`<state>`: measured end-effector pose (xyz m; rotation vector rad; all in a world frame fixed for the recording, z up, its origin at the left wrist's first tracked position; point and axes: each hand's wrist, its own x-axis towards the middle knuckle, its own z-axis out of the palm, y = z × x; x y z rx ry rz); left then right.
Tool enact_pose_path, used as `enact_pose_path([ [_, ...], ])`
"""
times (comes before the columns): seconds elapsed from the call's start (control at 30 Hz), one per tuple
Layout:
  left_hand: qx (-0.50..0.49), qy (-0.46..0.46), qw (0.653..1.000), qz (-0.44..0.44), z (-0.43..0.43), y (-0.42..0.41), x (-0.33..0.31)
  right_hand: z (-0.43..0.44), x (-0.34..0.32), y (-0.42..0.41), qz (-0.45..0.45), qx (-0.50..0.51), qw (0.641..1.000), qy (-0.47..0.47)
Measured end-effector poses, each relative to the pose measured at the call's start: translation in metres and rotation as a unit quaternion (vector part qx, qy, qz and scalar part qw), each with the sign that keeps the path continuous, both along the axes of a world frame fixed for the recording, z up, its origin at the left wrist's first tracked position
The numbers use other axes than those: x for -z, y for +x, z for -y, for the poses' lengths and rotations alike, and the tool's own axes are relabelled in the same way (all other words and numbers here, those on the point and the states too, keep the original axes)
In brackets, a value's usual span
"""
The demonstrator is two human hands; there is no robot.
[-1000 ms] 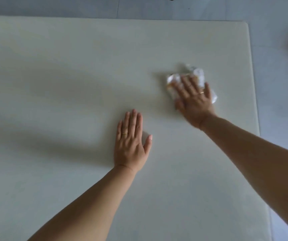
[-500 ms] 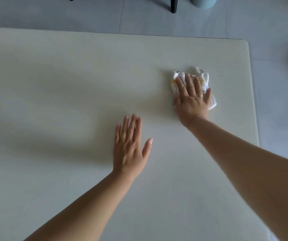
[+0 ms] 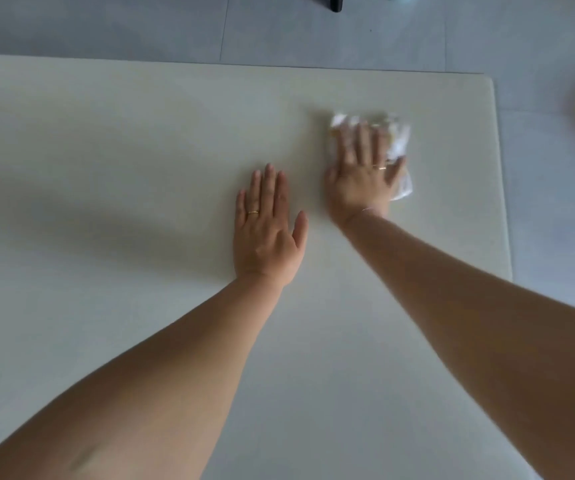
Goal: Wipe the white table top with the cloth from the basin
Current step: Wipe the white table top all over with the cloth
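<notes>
Wiping is underway: the right hand [image 3: 362,178], fingers straight, presses the cloth [image 3: 400,140] near the table's [image 3: 106,150] far right corner, the left hand [image 3: 265,233] lies flat mid-table; next likely calls for sweeping across the rest.

Likely home dining area — white table top [image 3: 140,133] on grey tiled floor [image 3: 140,26], dark furniture leg [image 3: 334,3].

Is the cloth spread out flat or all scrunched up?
Scrunched up: the cloth bunches in wrinkly lumps under the right hand, whose straight fingers press it onto the table top.
</notes>
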<state>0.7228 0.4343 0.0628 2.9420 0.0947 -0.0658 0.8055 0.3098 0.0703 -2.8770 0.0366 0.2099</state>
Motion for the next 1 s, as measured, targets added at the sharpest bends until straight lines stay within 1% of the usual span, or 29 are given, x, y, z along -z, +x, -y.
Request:
enact_pose_path([
  [0.03,-0.001,0.002,1.000,-0.001,0.000,-0.001,-0.001,-0.016,0.001,-0.011,0.007,-0.072,0.997,0.006],
  [0.1,-0.001,-0.005,1.000,-0.002,0.002,-0.001,-0.003,-0.018,-0.001,-0.019,0.004,-0.240,0.971,-0.012],
  [0.13,-0.003,-0.011,1.000,-0.004,0.002,-0.002,-0.004,-0.005,-0.003,-0.008,0.007,-0.300,0.954,-0.026],
  [0.17,-0.003,-0.015,1.000,-0.008,0.002,-0.002,-0.005,0.011,-0.004,0.008,0.012,-0.323,0.945,-0.044],
  [0.2,-0.002,-0.017,1.000,-0.011,0.002,-0.001,-0.005,0.028,-0.002,0.025,0.015,-0.307,0.950,-0.062],
  [0.23,-0.002,-0.017,1.000,-0.013,0.002,0.000,-0.006,0.042,-0.001,0.043,0.011,-0.253,0.965,-0.066],
  [0.3,-0.005,-0.017,1.000,-0.014,0.002,0.002,-0.006,0.047,0.000,0.068,-0.011,-0.079,0.996,-0.034],
  [0.33,-0.006,-0.019,1.000,-0.014,0.002,0.002,-0.006,0.035,0.001,0.072,-0.011,-0.005,1.000,-0.025],
  [0.37,-0.007,-0.021,1.000,-0.017,0.002,0.002,-0.007,0.017,0.001,0.072,-0.011,0.041,0.999,-0.023],
  [0.4,-0.006,-0.023,0.999,-0.021,0.002,0.002,-0.007,-0.002,0.000,0.068,-0.014,0.049,0.999,-0.019],
  [0.43,-0.007,-0.024,0.999,-0.024,0.003,0.002,-0.008,-0.018,0.000,0.063,-0.010,0.011,1.000,-0.013],
  [0.47,-0.009,-0.025,0.999,-0.024,0.003,0.002,-0.008,-0.028,-0.001,0.056,-0.005,-0.064,0.998,-0.012],
  [0.5,-0.010,-0.024,0.999,-0.024,0.003,0.002,-0.008,-0.029,-0.002,0.053,-0.002,-0.157,0.987,-0.018],
  [0.53,-0.011,-0.024,0.999,-0.024,0.002,0.003,-0.008,-0.020,-0.004,0.056,0.000,-0.244,0.969,-0.030],
  [0.57,-0.011,-0.023,0.999,-0.022,0.002,0.002,-0.008,-0.004,-0.005,0.065,0.004,-0.302,0.952,-0.047],
  [0.6,-0.011,-0.022,1.000,-0.019,0.002,0.002,-0.008,0.016,-0.004,0.075,0.007,-0.310,0.949,-0.062],
  [0.63,-0.009,-0.021,1.000,-0.015,0.002,0.002,-0.007,0.039,-0.002,0.086,0.009,-0.275,0.959,-0.068],
  [0.7,-0.006,-0.019,1.000,-0.013,0.002,0.003,-0.007,0.080,0.000,0.102,-0.001,-0.117,0.992,-0.051],
  [0.77,-0.006,-0.013,1.000,-0.012,0.002,0.004,-0.005,0.086,0.001,0.107,-0.024,0.037,0.998,-0.040],
  [0.8,-0.007,-0.010,1.000,-0.013,0.002,0.004,-0.005,0.073,0.001,0.105,-0.040,0.076,0.996,-0.030],
  [0.83,-0.007,-0.010,1.000,-0.014,0.002,0.003,-0.005,0.056,0.000,0.099,-0.049,0.087,0.995,-0.017],
  [0.87,-0.007,-0.010,1.000,-0.014,0.002,0.003,-0.005,0.040,0.000,0.091,-0.041,0.058,0.997,-0.007],
  [0.93,-0.008,-0.011,1.000,-0.012,0.003,0.003,-0.007,0.025,0.000,0.070,-0.012,-0.094,0.995,-0.014],
  [0.97,-0.008,-0.012,1.000,-0.013,0.003,0.004,-0.007,0.034,-0.001,0.063,-0.006,-0.177,0.984,-0.023],
  [1.0,-0.008,-0.012,1.000,-0.013,0.003,0.004,-0.007,0.051,-0.002,0.064,0.002,-0.233,0.972,-0.037],
])
